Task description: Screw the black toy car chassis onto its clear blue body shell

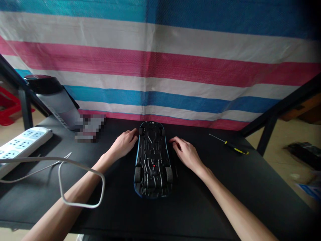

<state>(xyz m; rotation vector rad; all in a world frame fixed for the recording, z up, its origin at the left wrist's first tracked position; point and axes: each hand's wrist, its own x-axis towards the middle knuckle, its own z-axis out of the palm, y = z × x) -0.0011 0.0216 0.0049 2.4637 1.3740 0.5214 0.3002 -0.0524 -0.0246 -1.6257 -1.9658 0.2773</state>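
Note:
A toy car [152,147] lies upside down on the black tabletop, its dark underside and wheels facing up. Blue bodywork shows along its edges. Close against the car's left side rests my left hand [127,142], fingers loosely bent on the table and not wrapped round anything. My right hand [187,152] lies to the right of the car, with a small gap between its fingertips and the car. Its index finger reaches out while the other fingers curl a little, and nothing shows in it. A thin dark rod-like thing [176,169] lies just right of the car's rear wheel.
A yellow-and-black screwdriver [234,147] lies on the right of the table [200,207]. At left are a white power strip [23,142], a looped white cable [102,190], a grey bottle [59,103] and a blurred-out item [90,129]. Striped sheeting [150,63] hangs behind.

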